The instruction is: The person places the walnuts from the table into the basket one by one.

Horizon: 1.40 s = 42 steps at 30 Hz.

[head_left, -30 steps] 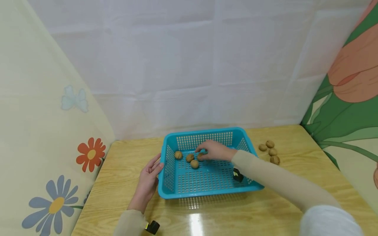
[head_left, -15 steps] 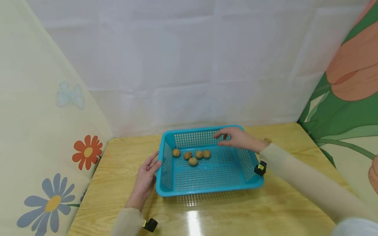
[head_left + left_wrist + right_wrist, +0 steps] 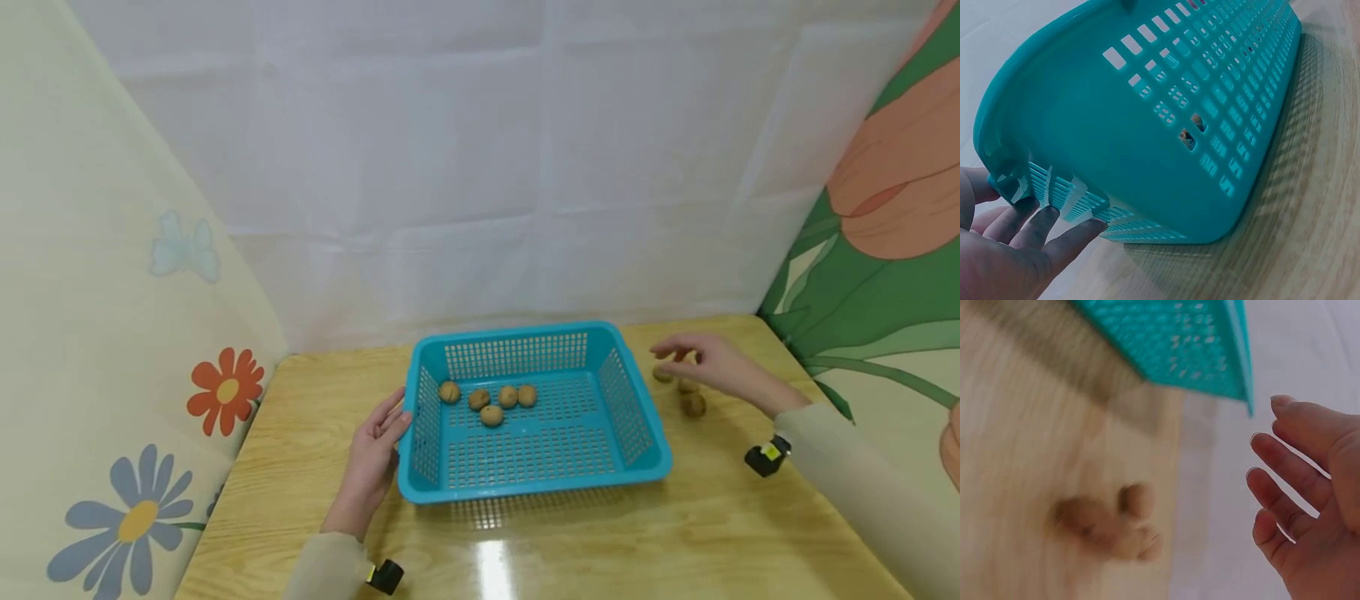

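Note:
A blue perforated plastic basket (image 3: 536,492) stands on the table, with several walnuts (image 3: 492,416) loose toward its left side. At its left end my left hand (image 3: 372,454) holds the rim. In the left wrist view, the fingertips (image 3: 1094,225) press on the basket's outer wall under the lip. To the right of the basket, my right hand (image 3: 712,367) hovers over a small group of walnuts (image 3: 693,405), partly covering them. Nothing lies between its loosely bent fingers (image 3: 1291,465) in the right wrist view, where walnuts (image 3: 1088,519) are blurred on the table below.
The wooden table (image 3: 585,542) ends at a white cloth backdrop (image 3: 480,167) behind the basket. Flower-printed panels border it at the left (image 3: 135,375) and right (image 3: 892,317).
My right hand has let go of a walnut in the basket, then lifted out and moved right, over the walnuts on the table. The left hand stays at the rim.

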Motion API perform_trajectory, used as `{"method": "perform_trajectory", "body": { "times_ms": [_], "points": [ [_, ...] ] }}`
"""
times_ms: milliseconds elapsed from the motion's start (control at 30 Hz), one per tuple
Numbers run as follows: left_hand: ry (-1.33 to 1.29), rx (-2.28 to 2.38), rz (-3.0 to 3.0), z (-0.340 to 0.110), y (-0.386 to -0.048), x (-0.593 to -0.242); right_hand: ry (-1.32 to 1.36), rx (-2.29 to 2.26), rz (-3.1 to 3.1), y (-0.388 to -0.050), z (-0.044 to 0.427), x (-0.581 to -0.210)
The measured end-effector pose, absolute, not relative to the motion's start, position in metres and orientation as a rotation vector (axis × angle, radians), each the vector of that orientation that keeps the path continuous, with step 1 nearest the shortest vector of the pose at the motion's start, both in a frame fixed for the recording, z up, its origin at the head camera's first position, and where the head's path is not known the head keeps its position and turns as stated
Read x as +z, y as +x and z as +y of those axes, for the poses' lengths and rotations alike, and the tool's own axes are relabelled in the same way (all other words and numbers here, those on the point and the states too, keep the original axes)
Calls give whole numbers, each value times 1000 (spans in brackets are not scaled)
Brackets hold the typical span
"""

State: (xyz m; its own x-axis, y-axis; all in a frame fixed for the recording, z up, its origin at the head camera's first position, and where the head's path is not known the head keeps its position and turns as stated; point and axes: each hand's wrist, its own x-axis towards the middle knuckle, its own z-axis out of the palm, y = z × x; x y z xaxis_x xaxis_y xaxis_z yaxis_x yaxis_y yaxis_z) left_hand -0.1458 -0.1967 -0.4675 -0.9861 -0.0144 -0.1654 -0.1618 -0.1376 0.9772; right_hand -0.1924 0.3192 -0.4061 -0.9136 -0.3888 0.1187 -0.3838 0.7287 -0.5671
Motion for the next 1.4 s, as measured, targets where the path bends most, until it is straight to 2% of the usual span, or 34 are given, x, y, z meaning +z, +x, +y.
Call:
{"method": "perform_trajectory", "body": {
  "times_ms": [267, 433, 600, 833, 1100, 1400],
  "points": [
    [-196, 2276, 2009, -199, -144, -466, -591, -840, 2966, -170, 363, -447],
    [-206, 2280, 2004, -199, -144, -467, -701, -836, 2982, -168, 372, -471],
    [-193, 2270, 2013, -198, -146, -469, -690, -825, 2982, -169, 373, -483],
    [-180, 2286, 2003, -197, -148, -470, -677, -824, 2969, -167, 373, -489],
    [-168, 2281, 2003, -198, -149, -472, -527, -948, 2918, -162, 378, -494],
    [-167, 2293, 1989, -198, -148, -473, -376, -1010, 2880, -155, 372, -471]
  ]
}}
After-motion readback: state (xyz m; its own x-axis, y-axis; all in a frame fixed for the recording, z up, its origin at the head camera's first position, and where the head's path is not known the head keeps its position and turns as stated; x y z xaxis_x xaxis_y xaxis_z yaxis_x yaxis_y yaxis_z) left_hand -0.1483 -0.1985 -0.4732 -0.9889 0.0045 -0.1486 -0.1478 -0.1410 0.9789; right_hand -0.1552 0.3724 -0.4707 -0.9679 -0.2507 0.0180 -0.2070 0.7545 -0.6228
